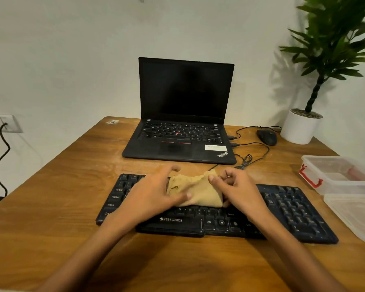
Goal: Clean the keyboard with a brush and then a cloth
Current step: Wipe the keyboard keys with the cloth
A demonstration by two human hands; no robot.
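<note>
A black Zebronics keyboard (287,207) lies across the wooden table in front of me. On its middle keys sits a bunched tan cloth (195,191). My left hand (154,194) holds the cloth's left side, thumb pressed on its front fold and fingers reaching over the far edge. My right hand (238,190) pinches the cloth's right upper corner with curled fingers. No brush is in view.
An open black laptop (181,142) stands behind the keyboard, with cables (251,152) and a mouse (267,137) to its right. A potted plant (301,127) is at the back right. A clear plastic box (335,175) and its lid (354,216) sit at the right edge.
</note>
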